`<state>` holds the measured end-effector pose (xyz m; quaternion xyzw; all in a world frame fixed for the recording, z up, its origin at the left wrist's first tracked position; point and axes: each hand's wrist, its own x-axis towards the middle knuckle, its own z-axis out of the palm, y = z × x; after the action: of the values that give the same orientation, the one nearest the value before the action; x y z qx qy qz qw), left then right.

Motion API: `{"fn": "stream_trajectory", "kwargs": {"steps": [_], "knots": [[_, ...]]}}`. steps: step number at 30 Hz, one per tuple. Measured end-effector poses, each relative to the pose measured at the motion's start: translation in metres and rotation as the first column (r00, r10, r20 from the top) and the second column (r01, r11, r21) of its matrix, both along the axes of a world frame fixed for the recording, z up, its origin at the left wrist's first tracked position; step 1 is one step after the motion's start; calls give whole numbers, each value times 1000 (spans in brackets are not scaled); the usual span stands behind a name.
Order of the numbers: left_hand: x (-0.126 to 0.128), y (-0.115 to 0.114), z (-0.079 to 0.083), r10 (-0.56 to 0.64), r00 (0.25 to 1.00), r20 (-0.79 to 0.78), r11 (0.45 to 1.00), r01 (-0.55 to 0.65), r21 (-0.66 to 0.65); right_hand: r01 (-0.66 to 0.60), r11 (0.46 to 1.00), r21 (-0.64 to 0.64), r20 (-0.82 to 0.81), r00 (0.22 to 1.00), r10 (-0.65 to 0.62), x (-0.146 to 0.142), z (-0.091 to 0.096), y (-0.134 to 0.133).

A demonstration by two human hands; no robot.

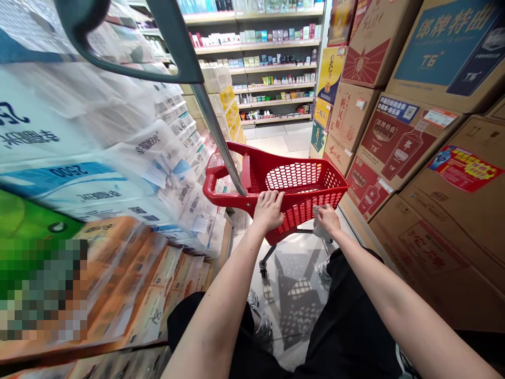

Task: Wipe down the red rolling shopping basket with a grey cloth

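Observation:
A red plastic shopping cart (303, 200) with a perforated basket stands in front of me on thin metal legs with casters. A metal pole (221, 134) rises from its left side to a dark grey handle at the top. Across the cart's near rim, my left hand (269, 210) is closed, its fingers hooked over the edge. Close to the basket's near side, my right hand (327, 218) is pinched closed. A pale, greyish thing shows at and below its fingers, too unclear to name.
Stacked white tissue packs (130, 158) and orange packs (150, 284) line the left. Cardboard cartons (406, 137) are piled high on the right. Shelves of small goods (276, 68) stand at the aisle's far end. Tiled floor (292, 295) lies under the cart.

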<state>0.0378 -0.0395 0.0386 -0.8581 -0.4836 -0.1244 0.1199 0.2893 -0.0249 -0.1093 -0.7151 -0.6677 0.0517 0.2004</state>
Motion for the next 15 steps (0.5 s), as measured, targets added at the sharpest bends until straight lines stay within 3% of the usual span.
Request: {"fn": "stream_trajectory", "kwargs": {"steps": [3,5,9,12,15], "knots": [[0,1,-1,-16,1000,-2,1000,16,-11,51,999,18,-36,998,-50,5,-7,-16],[-1,1,-1,-37,999,-11,999,37,-34,59,997,51,-55,997,-57,12,-2,-29],[-3,0,0,-79,997,-23,996,78,-44,-4,994,113,-46,999,9,43,33,-54],[-8,-5,1,-122,992,-17,992,121,-33,33,989,141,-17,999,-31,73,58,-78],[-15,-11,2,-153,988,3,988,153,-15,75,984,161,5,997,-77,95,68,-100]]}}
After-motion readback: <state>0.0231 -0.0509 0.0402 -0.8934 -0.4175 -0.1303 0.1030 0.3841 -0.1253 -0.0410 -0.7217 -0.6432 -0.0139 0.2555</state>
